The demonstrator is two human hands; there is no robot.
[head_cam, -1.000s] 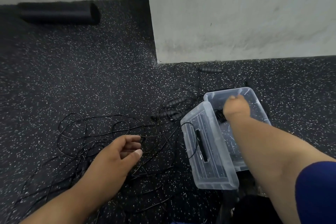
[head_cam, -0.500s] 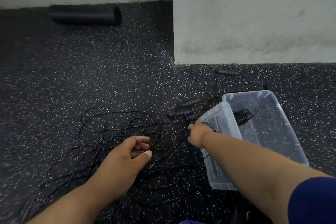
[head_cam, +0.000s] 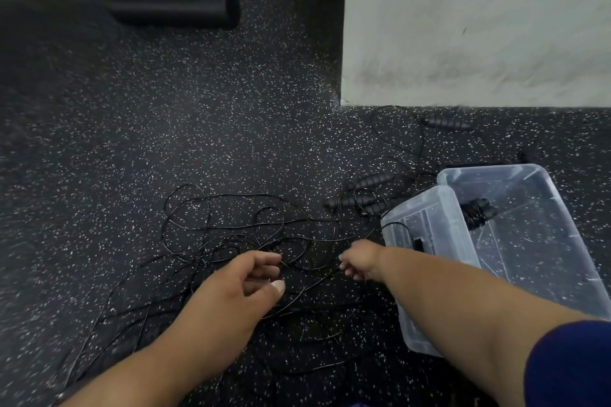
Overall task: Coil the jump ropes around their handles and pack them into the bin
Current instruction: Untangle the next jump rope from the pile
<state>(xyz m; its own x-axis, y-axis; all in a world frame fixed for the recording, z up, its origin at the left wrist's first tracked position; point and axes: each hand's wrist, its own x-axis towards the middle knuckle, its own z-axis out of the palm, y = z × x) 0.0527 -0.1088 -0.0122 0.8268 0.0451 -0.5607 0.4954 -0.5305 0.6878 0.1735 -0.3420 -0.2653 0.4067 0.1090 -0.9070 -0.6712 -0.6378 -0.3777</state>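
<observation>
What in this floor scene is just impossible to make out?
- Right hand, head view: fingers curl away, so any cord in its grip is hidden.
- Tangled cords: too thin and overlapped to count ropes.
- Bin: forearm and the lid leaning on it cover its near end.
- Coiled rope inside: blurred detail.

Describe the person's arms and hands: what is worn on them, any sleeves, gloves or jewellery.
Both hands are bare: no gloves, rings or watch show on the left hand or the right hand. The forearms are uncovered too. A dark blue sleeve covers the right upper arm at the lower right corner of the frame. No sleeve shows on the left arm within the frame. The left thumbnail is short and unpainted.
</observation>
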